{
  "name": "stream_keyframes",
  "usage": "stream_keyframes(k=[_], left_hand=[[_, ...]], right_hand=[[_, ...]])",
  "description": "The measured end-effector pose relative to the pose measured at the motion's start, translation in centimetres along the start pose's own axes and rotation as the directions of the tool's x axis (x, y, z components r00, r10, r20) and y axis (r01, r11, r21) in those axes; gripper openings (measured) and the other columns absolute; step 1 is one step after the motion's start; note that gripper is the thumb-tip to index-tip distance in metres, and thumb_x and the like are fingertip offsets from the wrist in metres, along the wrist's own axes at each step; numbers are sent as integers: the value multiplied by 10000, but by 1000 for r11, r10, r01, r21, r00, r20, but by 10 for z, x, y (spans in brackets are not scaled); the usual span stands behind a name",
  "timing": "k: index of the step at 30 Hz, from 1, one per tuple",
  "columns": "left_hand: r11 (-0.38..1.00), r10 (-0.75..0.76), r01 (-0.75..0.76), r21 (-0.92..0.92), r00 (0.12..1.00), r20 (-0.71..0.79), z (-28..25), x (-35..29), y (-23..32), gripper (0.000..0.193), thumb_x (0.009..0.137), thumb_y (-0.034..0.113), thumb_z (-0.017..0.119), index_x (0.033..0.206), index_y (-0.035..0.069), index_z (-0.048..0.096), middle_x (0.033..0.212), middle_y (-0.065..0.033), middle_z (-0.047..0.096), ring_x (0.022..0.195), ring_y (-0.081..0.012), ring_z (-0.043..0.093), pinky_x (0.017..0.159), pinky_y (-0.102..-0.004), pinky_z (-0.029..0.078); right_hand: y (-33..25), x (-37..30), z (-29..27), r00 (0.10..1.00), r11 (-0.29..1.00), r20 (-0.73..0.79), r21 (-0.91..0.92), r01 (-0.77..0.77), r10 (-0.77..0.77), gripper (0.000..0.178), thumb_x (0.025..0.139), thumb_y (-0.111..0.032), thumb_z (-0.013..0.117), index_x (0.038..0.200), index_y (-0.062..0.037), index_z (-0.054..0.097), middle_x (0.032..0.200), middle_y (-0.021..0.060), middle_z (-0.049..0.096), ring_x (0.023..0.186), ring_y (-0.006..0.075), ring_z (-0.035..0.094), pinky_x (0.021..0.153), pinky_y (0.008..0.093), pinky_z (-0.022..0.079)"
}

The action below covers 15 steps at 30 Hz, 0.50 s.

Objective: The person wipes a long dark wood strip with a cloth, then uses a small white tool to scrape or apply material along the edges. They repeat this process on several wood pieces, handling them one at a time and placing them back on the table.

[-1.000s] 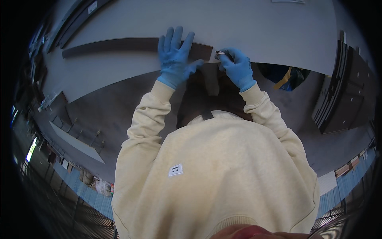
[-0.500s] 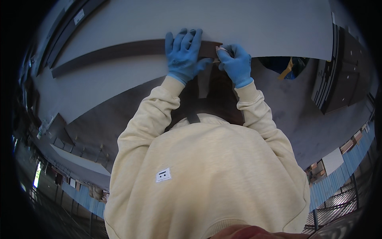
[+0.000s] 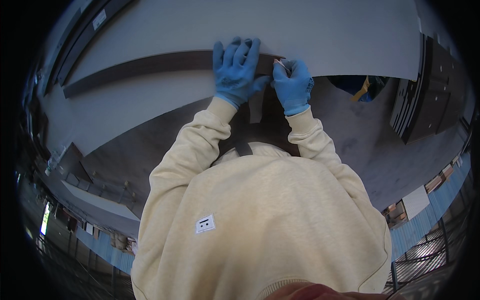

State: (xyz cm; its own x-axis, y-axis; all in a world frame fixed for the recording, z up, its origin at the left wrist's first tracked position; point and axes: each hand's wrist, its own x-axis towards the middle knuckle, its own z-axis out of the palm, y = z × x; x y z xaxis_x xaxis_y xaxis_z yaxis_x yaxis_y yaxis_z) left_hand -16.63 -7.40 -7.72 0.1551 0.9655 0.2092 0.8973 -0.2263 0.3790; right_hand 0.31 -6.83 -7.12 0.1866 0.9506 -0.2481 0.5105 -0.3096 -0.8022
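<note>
A long, narrow dark brown board (image 3: 165,61) lies along the near edge of a pale grey work surface (image 3: 320,30). My left hand (image 3: 236,70), in a blue glove, rests on it with the fingers stretched toward the far side and the thumb out to the right. At the board's right end, my blue-gloved right hand (image 3: 292,86) is closed in a pinch. A small, slim, pale object (image 3: 281,62) shows at its fingertips, touching or very near the board's corner; its kind is too small to tell.
More dark boards (image 3: 87,42) lie at the far left. On the right stands a stack of dark panels (image 3: 430,95). Below the surface's right edge sits a dark bag (image 3: 345,82) with a yellow-brown strip (image 3: 361,90). A brown panel piece (image 3: 75,162) is at the lower left.
My right hand has shifted slightly left and nearer to me, still pinching the small object. My left hand sits a little farther right, still flat on the board.
</note>
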Motion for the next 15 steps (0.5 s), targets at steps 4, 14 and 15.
stream_keyframes(k=[4, 14, 15], left_hand=[[1000, 5, -4, 7, 1000, -13, 1, 0, -1, 968, 732, 636, 798, 1514, 117, 561, 1366, -69, 594, 1320, -312, 538, 1217, -587, 242], [999, 11, -11, 31, 1000, -7, 2, 0, -1, 939, 769, 666, 762, 1500, 108, 574, 1352, -72, 606, 1312, -314, 548, 1209, -589, 250], [1000, 12, -12, 28, 1000, -7, 2, 1, -2, 933, 774, 671, 758, 1495, 107, 578, 1352, -73, 606, 1313, -313, 547, 1208, -590, 251]], right_hand=[[-1, -2, 2, 1000, 1000, -13, -29, -8, 8, 261, 929, -261, 777, 872, -28, 675, 750, 138, 734, 673, 311, 727, 634, 403, 572], [-19, 6, -8, 993, 989, 57, -119, -92, 100, 297, 957, -269, 768, 895, -1, 655, 683, 115, 712, 558, 216, 699, 561, 342, 548], [-22, 8, -11, 980, 980, 88, -106, -171, 181, 308, 953, -293, 764, 891, -9, 661, 689, 119, 715, 588, 242, 710, 593, 361, 557]])
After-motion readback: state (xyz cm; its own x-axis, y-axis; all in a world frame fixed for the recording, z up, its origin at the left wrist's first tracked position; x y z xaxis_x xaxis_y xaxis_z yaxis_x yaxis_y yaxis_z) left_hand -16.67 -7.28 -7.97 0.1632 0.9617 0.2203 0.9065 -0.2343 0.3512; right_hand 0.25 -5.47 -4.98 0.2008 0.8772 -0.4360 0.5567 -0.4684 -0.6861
